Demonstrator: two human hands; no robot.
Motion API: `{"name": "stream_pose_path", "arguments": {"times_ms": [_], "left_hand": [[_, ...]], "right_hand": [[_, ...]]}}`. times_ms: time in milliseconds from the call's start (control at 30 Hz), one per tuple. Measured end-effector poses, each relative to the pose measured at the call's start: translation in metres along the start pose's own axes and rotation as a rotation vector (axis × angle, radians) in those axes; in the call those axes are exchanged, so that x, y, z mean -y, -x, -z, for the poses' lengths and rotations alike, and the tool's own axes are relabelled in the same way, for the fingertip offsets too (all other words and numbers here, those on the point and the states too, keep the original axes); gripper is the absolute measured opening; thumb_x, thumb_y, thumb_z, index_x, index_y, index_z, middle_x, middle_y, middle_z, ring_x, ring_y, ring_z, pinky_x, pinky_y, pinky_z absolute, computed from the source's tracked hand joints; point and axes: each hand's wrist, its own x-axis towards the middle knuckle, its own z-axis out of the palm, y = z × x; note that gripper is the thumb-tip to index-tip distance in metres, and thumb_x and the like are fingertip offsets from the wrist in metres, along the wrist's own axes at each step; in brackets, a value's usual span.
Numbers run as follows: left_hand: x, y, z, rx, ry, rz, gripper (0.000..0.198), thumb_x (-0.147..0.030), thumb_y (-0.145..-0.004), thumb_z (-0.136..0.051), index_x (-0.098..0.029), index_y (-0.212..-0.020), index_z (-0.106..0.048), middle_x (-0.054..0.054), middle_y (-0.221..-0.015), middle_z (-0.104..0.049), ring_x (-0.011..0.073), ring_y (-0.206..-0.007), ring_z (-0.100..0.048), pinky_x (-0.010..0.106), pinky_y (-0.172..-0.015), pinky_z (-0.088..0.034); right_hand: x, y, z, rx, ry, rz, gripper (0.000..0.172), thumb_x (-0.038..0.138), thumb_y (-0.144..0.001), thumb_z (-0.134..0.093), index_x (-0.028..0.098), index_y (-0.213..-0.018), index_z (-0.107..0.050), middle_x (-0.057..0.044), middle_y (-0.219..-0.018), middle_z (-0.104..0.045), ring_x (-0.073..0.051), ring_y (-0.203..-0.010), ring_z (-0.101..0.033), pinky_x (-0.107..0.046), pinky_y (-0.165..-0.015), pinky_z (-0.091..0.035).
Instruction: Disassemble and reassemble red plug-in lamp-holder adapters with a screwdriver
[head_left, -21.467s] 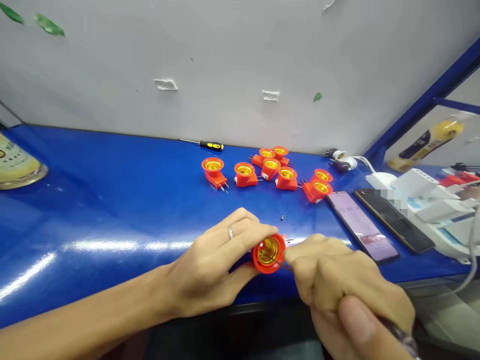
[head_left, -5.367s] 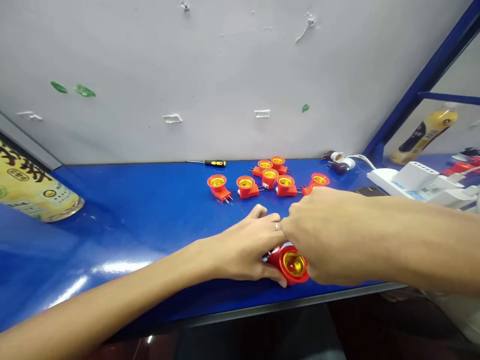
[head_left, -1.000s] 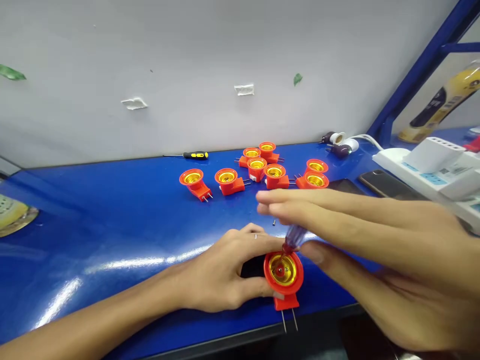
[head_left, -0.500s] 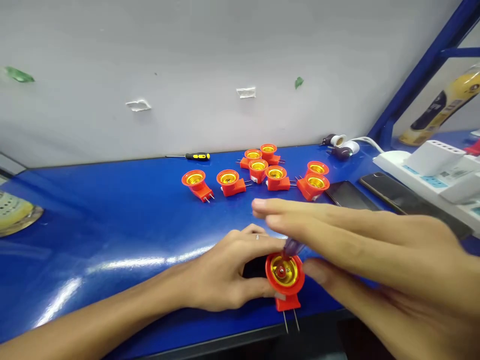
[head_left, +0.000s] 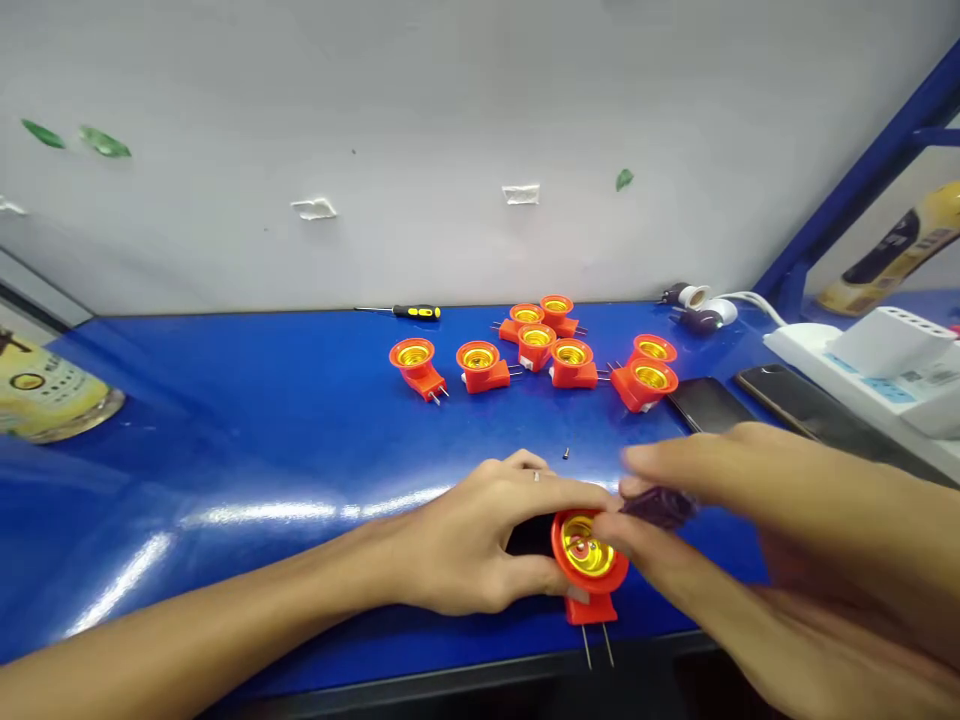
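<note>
Near the table's front edge, my left hand (head_left: 487, 540) grips a red lamp socket (head_left: 590, 552) between thumb and index finger. The socket's gold cup faces up, and its two metal prongs point towards the edge. My right hand (head_left: 757, 540) pinches a dark purple handle (head_left: 660, 507) just right of the cup; its fingertips partly cover the rim. The tool's tip is hidden or too blurred to tell. A tiny screw (head_left: 566, 454) lies on the blue table behind my left hand.
Several red sockets (head_left: 484, 366) stand at the back of the blue table (head_left: 285, 420). Behind them lies a yellow-black screwdriver (head_left: 416, 312). Two phones (head_left: 709, 405), a white power strip (head_left: 885, 370) and two dark plugs with sockets (head_left: 701, 318) are at right. A yellow bottle (head_left: 52, 390) is at left.
The purple handle has tilted down towards the right, and my right fingers have closed round it. The tiny screw now shows on the table. The whole view has shifted slightly.
</note>
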Motion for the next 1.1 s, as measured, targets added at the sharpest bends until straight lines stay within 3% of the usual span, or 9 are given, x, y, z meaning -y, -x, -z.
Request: {"name": "stream_pose_path", "arguments": {"times_ms": [100,200,367,567,733,833,900,1000,1100], "left_hand": [[0.0,0.001,-0.001,-0.005,-0.035,0.003,0.018,-0.032,-0.087,-0.07,-0.02,-0.099,-0.066,-0.001,-0.093,-0.07,0.0152,-0.085,-0.06,0.029,-0.091,-0.043],[0.001,0.001,-0.001,-0.003,-0.033,-0.015,0.027,-0.03,-0.088,-0.069,-0.023,-0.114,-0.063,-0.001,-0.1,-0.07,0.0146,-0.088,-0.061,0.028,-0.092,-0.042],[0.003,0.0,-0.002,0.006,-0.027,-0.037,0.024,-0.031,-0.089,-0.068,-0.025,-0.112,-0.063,-0.002,-0.103,-0.072,0.0145,-0.088,-0.062,0.031,-0.099,-0.038],[0.002,0.0,-0.002,-0.007,-0.006,-0.036,0.011,-0.025,-0.088,-0.067,-0.023,-0.099,-0.064,-0.004,-0.094,-0.071,0.0132,-0.085,-0.062,0.03,-0.096,-0.039],[0.001,-0.001,-0.001,0.005,0.027,-0.032,0.013,-0.029,-0.088,-0.067,-0.02,-0.097,-0.066,-0.002,-0.088,-0.071,0.0134,-0.079,-0.062,0.027,-0.083,-0.045],[0.002,-0.001,-0.001,0.009,0.015,-0.044,0.023,-0.032,-0.088,-0.068,-0.02,-0.107,-0.066,0.002,-0.096,-0.073,0.0165,-0.085,-0.064,0.028,-0.083,-0.046],[0.003,0.0,-0.002,0.003,0.003,-0.04,0.028,-0.029,-0.088,-0.069,-0.022,-0.115,-0.065,0.003,-0.11,-0.072,0.0175,-0.094,-0.064,0.03,-0.089,-0.045],[0.004,0.001,-0.003,-0.017,-0.014,-0.039,0.024,-0.027,-0.088,-0.069,-0.024,-0.111,-0.065,0.0,-0.115,-0.07,0.0159,-0.098,-0.062,0.029,-0.095,-0.042],[0.005,0.001,-0.005,-0.042,-0.049,-0.062,0.012,-0.026,-0.087,-0.07,-0.021,-0.096,-0.064,-0.004,-0.093,-0.071,0.0127,-0.083,-0.059,0.03,-0.096,-0.039]], "right_hand": [[-0.006,-0.004,0.003,0.096,-0.031,0.184,0.02,0.022,-0.089,-0.063,0.026,-0.104,-0.075,0.003,-0.103,-0.076,-0.014,-0.081,-0.074,-0.015,-0.069,-0.06],[-0.014,-0.003,0.007,0.112,-0.001,0.134,0.02,0.026,-0.091,-0.062,0.026,-0.106,-0.076,0.004,-0.108,-0.075,-0.015,-0.089,-0.074,-0.019,-0.081,-0.06],[-0.006,0.003,0.004,-0.032,0.091,-0.045,0.015,0.043,-0.088,-0.067,0.033,-0.086,-0.078,0.008,-0.079,-0.075,-0.011,-0.063,-0.071,-0.02,-0.068,-0.059],[0.021,-0.002,-0.015,-0.24,0.008,-0.122,0.012,0.022,-0.072,-0.081,0.023,-0.07,-0.069,0.007,-0.064,-0.07,-0.008,-0.054,-0.065,-0.018,-0.056,-0.051],[0.01,0.002,-0.009,-0.021,-0.03,0.05,0.02,0.02,-0.087,-0.069,0.022,-0.106,-0.071,0.004,-0.09,-0.075,-0.007,-0.07,-0.07,-0.011,-0.067,-0.057],[0.004,0.002,-0.006,0.091,-0.071,0.173,0.021,0.015,-0.089,-0.062,0.015,-0.107,-0.072,0.0,-0.101,-0.076,-0.009,-0.083,-0.073,-0.008,-0.08,-0.056],[0.003,0.001,-0.005,0.068,-0.111,0.135,0.018,0.014,-0.089,-0.06,0.016,-0.101,-0.074,0.0,-0.101,-0.076,-0.01,-0.086,-0.074,-0.01,-0.085,-0.056],[0.0,-0.002,-0.001,0.027,-0.086,0.05,0.012,0.019,-0.089,-0.063,0.022,-0.089,-0.075,0.004,-0.086,-0.077,-0.009,-0.066,-0.073,-0.009,-0.07,-0.059],[-0.004,-0.005,0.006,0.187,0.018,0.097,0.011,0.03,-0.089,-0.065,0.029,-0.09,-0.076,0.008,-0.074,-0.075,-0.009,-0.049,-0.068,-0.01,-0.049,-0.055]]}}
